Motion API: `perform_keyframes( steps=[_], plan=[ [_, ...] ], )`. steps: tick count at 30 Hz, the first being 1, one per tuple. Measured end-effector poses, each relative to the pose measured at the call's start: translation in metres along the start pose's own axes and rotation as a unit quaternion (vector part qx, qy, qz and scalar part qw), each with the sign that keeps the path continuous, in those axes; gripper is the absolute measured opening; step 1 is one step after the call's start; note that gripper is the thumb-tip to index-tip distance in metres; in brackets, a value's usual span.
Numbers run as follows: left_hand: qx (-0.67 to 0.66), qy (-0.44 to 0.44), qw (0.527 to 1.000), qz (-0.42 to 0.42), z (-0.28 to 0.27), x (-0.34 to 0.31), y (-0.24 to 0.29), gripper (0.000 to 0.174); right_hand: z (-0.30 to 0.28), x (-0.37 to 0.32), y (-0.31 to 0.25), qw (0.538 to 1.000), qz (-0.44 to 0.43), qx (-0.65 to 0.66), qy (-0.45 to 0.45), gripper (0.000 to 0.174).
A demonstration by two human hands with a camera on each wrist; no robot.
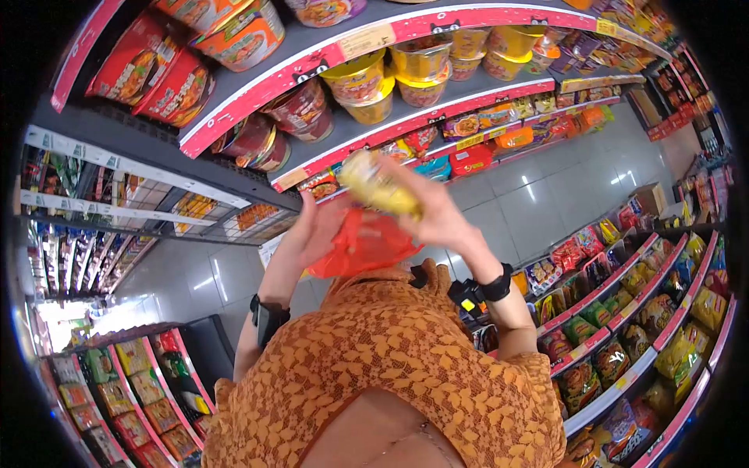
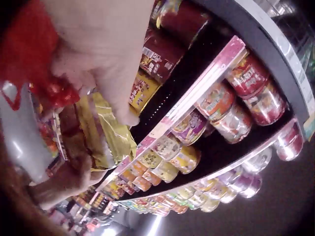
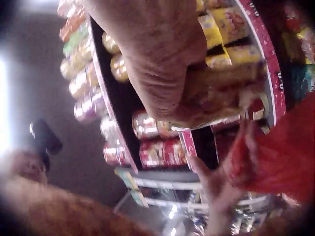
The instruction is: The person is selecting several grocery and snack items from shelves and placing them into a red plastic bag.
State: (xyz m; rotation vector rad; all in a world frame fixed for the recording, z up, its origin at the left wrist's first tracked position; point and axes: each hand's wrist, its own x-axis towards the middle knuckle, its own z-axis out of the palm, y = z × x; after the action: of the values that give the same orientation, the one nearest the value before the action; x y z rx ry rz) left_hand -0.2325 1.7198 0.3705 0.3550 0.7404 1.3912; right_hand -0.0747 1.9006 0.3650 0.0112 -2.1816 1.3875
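Head view, yellow packet: a crinkled, glossy yellow packet with dark print. It is held high in front of the shelves, tilted, just above the red bag.
Head view, right hand: the right hand wraps the packet's right end. Its fingers are curled over the packet and close together.
Head view, left hand: the left hand holds the left edge of the thin red plastic bag. Which fingers pinch it cannot be told here.
Head view, surroundings: yellow noodle bowls stand on a shelf with a red edge strip. An orange lace top fills the foreground, and there is a black strap on the right wrist.

Left wrist view, packet: its gold foil is creased and its lower end is printed red and brown. It hangs just below the left hand.
Left wrist view, fingers: the left thumb and fingers are bunched on a fold of red plastic beside the packet's top. The right hand grips the packet from beneath.
Left wrist view, shelves: rows of round cups run along a pink-edged shelf.

Right wrist view, packet: a blurred yellow-brown packet sticks out past the knuckles, pressed into the palm.
Right wrist view, fingers: the right hand is clenched round the packet, fingers tight together.
Right wrist view, bag: the red bag lies just below the packet. The left hand's fingers are spread at its edge, and one hooks into the plastic.
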Motion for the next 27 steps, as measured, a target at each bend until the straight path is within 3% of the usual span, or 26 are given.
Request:
perform_keyframes(
  steps=[1, 4, 5, 8, 11, 12, 14, 16, 21, 24, 27],
  plan=[
    [-0.054, -0.004, 0.997, 0.048, -0.013, -0.002, -0.001, 0.074, 0.012, -0.001, -0.001, 0.991, -0.077, -0.086, -0.066, 0.075],
    [-0.09, 0.147, 0.98, 0.096, -0.017, 0.007, -0.003, 0.061, 0.033, -0.007, -0.015, 0.942, -0.191, -0.238, -0.141, 0.072],
    [-0.085, 0.172, 0.976, 0.103, -0.027, 0.009, -0.006, 0.047, 0.028, -0.008, -0.019, 0.934, -0.175, -0.276, -0.144, 0.071],
    [-0.086, 0.179, 0.971, 0.136, -0.04, 0.005, -0.011, 0.042, 0.02, -0.019, -0.006, 0.939, -0.051, -0.338, 0.041, 0.068],
    [-0.029, 0.146, 0.974, 0.17, -0.037, -0.004, -0.002, 0.045, 0.027, -0.041, 0.017, 0.968, 0.122, -0.08, 0.205, 0.056],
    [-0.008, 0.138, 0.975, 0.177, -0.036, -0.007, -0.001, 0.046, 0.031, -0.041, 0.015, 0.961, 0.183, 0.075, 0.193, 0.054],
    [0.03, 0.124, 0.978, 0.167, -0.044, -0.01, 0.001, 0.05, 0.04, -0.035, 0.006, 0.867, 0.283, 0.375, 0.164, 0.055],
    [0.068, 0.11, 0.976, 0.174, -0.054, -0.009, 0.0, 0.051, 0.066, -0.026, 0.001, 0.918, 0.268, 0.238, 0.168, 0.057],
    [0.079, 0.093, 0.979, 0.163, -0.064, -0.025, 0.012, 0.056, 0.099, -0.013, -0.011, 0.887, 0.242, 0.325, 0.22, 0.053],
    [0.109, 0.082, 0.977, 0.162, -0.064, -0.035, 0.023, 0.055, 0.113, -0.009, -0.015, 0.885, 0.2, 0.338, 0.251, 0.053],
    [0.095, 0.046, 0.984, 0.143, -0.068, -0.043, 0.036, 0.051, 0.12, -0.007, -0.02, 0.889, 0.211, 0.306, 0.269, 0.055]
  ],
)
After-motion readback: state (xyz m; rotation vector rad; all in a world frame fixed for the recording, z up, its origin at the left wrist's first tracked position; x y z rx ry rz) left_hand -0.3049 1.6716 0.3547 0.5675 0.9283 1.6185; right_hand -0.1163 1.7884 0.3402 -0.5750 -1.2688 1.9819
